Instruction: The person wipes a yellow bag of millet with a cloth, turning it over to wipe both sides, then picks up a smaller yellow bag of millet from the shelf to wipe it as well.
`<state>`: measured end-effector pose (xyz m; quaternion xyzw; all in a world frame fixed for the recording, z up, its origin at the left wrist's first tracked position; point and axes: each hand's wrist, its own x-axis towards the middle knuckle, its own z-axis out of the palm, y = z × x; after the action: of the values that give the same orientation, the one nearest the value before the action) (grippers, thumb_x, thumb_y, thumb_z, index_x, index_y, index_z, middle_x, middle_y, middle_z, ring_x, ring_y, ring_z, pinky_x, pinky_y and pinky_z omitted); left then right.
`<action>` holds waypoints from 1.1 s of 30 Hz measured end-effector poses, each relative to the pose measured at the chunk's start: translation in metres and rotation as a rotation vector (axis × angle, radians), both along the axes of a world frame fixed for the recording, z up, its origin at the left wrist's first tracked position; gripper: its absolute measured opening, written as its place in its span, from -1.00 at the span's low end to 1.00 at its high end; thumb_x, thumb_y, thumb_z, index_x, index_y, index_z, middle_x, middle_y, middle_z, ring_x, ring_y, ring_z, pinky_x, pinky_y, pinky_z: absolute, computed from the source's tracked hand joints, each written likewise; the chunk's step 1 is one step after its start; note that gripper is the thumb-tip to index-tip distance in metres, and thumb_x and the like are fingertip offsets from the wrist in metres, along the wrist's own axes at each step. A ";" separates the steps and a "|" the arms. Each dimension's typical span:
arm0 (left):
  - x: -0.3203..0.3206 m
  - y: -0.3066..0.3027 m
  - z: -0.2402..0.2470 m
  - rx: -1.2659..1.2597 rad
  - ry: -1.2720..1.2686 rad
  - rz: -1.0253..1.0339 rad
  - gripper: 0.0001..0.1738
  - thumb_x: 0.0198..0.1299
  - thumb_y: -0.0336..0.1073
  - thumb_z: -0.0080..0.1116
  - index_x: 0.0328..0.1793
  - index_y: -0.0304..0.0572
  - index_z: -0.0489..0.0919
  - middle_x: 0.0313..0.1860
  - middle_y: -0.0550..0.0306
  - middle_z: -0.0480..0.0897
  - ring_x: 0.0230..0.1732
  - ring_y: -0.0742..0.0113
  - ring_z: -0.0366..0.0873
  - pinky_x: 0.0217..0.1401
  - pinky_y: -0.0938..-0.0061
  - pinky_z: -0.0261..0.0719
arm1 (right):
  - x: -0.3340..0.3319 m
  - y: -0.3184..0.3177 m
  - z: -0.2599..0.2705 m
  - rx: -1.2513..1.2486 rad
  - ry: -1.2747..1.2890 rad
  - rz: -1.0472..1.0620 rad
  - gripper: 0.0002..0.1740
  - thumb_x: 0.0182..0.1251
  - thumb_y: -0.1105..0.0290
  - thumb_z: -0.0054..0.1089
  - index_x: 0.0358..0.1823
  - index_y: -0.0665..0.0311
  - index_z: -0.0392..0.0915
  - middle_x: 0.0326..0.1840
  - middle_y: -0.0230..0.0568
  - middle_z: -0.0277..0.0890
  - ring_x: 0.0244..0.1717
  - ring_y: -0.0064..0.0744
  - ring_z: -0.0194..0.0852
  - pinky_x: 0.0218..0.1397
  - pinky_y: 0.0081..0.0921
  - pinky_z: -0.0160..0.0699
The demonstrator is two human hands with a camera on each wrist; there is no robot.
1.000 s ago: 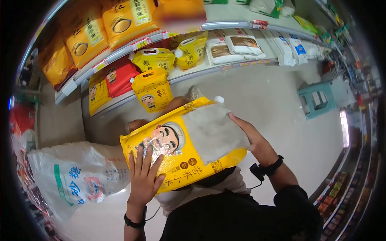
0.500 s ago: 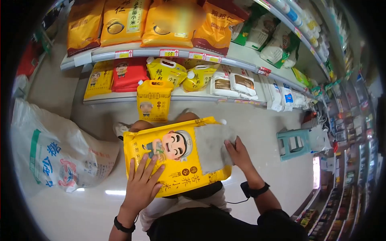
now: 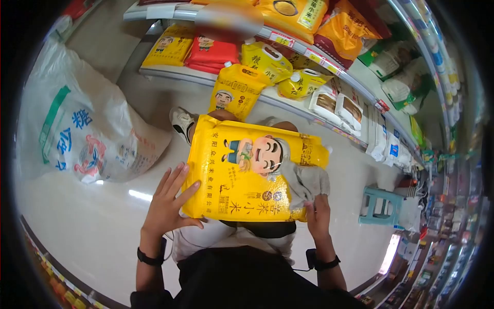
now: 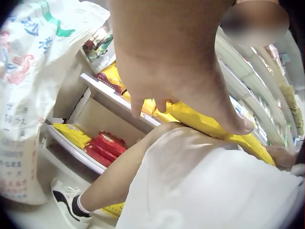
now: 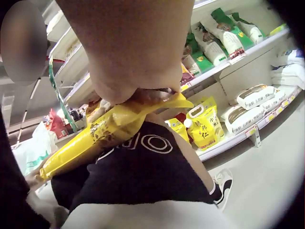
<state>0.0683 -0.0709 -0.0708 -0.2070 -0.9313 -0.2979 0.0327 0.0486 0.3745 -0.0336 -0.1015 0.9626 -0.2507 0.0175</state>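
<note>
The yellow bag (image 3: pixel 242 177) spanned mid-frame, probably heavy, its slick film over a yielding fill, best supported beneath both ends. Left of centre, your left hand (image 3: pixel 169 202) was open, fingers spread, gripping nothing at the bag's edge. Right of centre, your right hand (image 3: pixel 319 216) pinched the soft grey cloth (image 3: pixel 304 181) by the bag's lower right corner.

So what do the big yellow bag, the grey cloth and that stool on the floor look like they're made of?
The yellow bag looks like glossy plastic film: it shines and creases at the edges. The grey cloth seems a soft, matte fabric, since it bunches in folds; which fibre, I can't tell. The stool is probably moulded plastic, judging by its even teal colour.
</note>
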 end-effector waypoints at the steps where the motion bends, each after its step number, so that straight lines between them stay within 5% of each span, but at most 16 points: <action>1: -0.001 0.000 0.001 0.007 -0.009 0.016 0.24 -0.23 0.51 0.46 0.61 0.12 0.41 0.70 -0.18 0.23 0.72 -0.19 0.11 0.75 -0.14 -0.05 | 0.000 0.012 0.001 0.007 -0.009 0.016 -0.71 0.44 0.52 0.19 0.13 0.45 0.53 -0.11 0.16 0.42 -0.06 0.17 0.47 0.00 -0.10 0.51; 3: -0.004 -0.003 0.006 -0.007 -0.076 0.011 0.27 -0.28 0.50 0.50 0.62 0.17 0.40 0.72 -0.10 0.21 0.72 -0.09 0.13 0.74 -0.15 0.00 | 0.000 0.036 0.003 -0.185 -0.100 -0.151 -0.57 0.54 0.58 0.05 0.38 0.44 0.41 0.28 0.12 0.52 0.30 -0.15 0.50 0.30 -0.32 0.52; 5: -0.005 -0.002 0.013 0.016 -0.135 0.073 0.30 -0.36 0.39 0.60 0.63 0.21 0.39 0.73 -0.04 0.22 0.72 -0.03 0.14 0.73 -0.12 0.05 | 0.009 0.063 -0.024 -0.344 0.200 -0.377 -0.47 0.45 0.68 0.09 0.43 0.40 0.36 0.27 0.19 0.47 0.27 0.01 0.52 0.32 -0.35 0.49; 6: -0.006 -0.005 0.013 0.020 -0.182 0.083 0.32 -0.40 0.29 0.66 0.64 0.23 0.38 0.73 -0.04 0.22 0.72 -0.04 0.14 0.73 -0.12 0.06 | 0.007 0.064 -0.015 -0.664 0.100 -0.442 -0.31 0.37 0.76 0.06 0.55 0.37 0.26 0.45 0.18 0.38 0.40 -0.06 0.46 0.46 -0.36 0.39; 7: -0.007 -0.006 0.014 0.023 -0.227 0.085 0.34 -0.43 0.19 0.72 0.65 0.25 0.36 0.73 -0.04 0.22 0.72 -0.06 0.14 0.73 -0.11 0.08 | 0.009 0.078 -0.013 -0.666 0.094 -0.454 -0.31 0.37 0.76 0.06 0.55 0.37 0.26 0.45 0.18 0.38 0.40 -0.06 0.46 0.46 -0.36 0.39; 8: -0.007 -0.005 0.018 0.070 -0.242 0.105 0.17 -0.29 -0.23 0.73 0.61 0.21 0.44 0.71 -0.06 0.25 0.68 -0.07 0.23 0.69 0.01 0.21 | 0.012 0.099 -0.010 -0.489 0.009 -0.432 -0.27 0.31 0.78 0.05 0.55 0.37 0.27 0.42 0.17 0.39 0.38 -0.03 0.48 0.45 -0.32 0.41; 10: -0.001 -0.009 0.006 0.199 -0.295 0.081 0.06 -0.22 -0.42 0.64 0.56 0.17 0.50 0.69 -0.07 0.30 0.64 -0.06 0.30 0.65 0.09 0.28 | 0.021 0.110 0.002 0.103 0.014 -0.234 -0.19 0.15 0.77 0.08 0.53 0.38 0.30 0.28 0.18 0.44 0.26 0.08 0.53 0.36 -0.20 0.51; 12: 0.002 -0.006 0.003 0.315 -0.335 0.133 -0.14 -0.10 -0.81 0.36 0.42 -0.04 0.63 0.56 -0.08 0.48 0.51 -0.05 0.50 0.53 0.27 0.45 | 0.025 0.097 0.004 0.073 -0.054 -0.281 -0.19 0.15 0.74 0.10 0.54 0.39 0.28 0.22 0.18 0.45 0.19 0.12 0.53 0.29 -0.16 0.54; 16: -0.014 0.000 -0.011 0.088 -0.055 0.345 -0.27 0.09 -0.70 0.37 0.45 -0.19 0.52 0.40 -0.11 0.62 0.32 -0.11 0.64 0.38 0.15 0.58 | 0.020 0.067 -0.026 0.184 0.165 -0.105 -0.13 0.16 0.57 0.31 0.54 0.36 0.17 0.15 0.13 0.46 0.03 0.19 0.51 0.06 -0.02 0.56; 19: -0.038 0.006 -0.010 -0.180 0.252 0.200 -0.30 0.19 -0.58 0.37 0.49 -0.12 0.46 0.37 -0.17 0.62 0.26 -0.14 0.66 0.26 0.13 0.64 | 0.003 0.054 -0.034 0.234 0.356 0.069 -0.13 0.15 0.51 0.38 0.52 0.36 0.20 0.14 0.11 0.48 0.01 0.13 0.52 -0.03 -0.05 0.53; 24: -0.058 0.007 0.006 -0.339 0.335 0.093 -0.42 0.27 -0.45 0.34 0.44 -0.19 0.52 0.28 -0.12 0.66 0.16 -0.05 0.69 0.21 0.16 0.63 | -0.027 0.058 -0.019 0.296 0.313 0.213 -0.21 0.14 0.51 0.36 0.50 0.29 0.40 -0.17 -0.19 0.54 -0.29 -0.19 0.51 -0.27 -0.28 0.48; 31: -0.057 0.019 0.003 -0.490 0.430 0.115 -0.45 0.24 -0.43 0.30 0.39 -0.30 0.58 0.25 -0.03 0.67 0.18 0.07 0.67 0.23 0.19 0.61 | -0.044 0.066 -0.042 0.311 0.399 0.265 -0.38 0.01 0.49 0.34 0.24 0.29 0.61 -0.29 -0.25 0.49 -0.34 -0.22 0.54 -0.26 -0.29 0.52; 33: -0.057 0.017 0.007 -0.503 0.453 0.104 -0.45 0.22 -0.43 0.30 0.38 -0.32 0.59 0.24 -0.02 0.67 0.18 0.08 0.66 0.24 0.19 0.61 | -0.051 0.067 -0.041 0.326 0.460 0.276 -0.48 0.13 0.37 0.39 0.20 0.11 0.62 -0.37 -0.39 0.40 -0.41 -0.41 0.46 -0.41 -0.44 0.44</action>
<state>0.0108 -0.0536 -0.0637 -0.2218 -0.9540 -0.0031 0.2018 -0.0026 0.4418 -0.0742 -0.2814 0.9458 -0.0590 -0.1508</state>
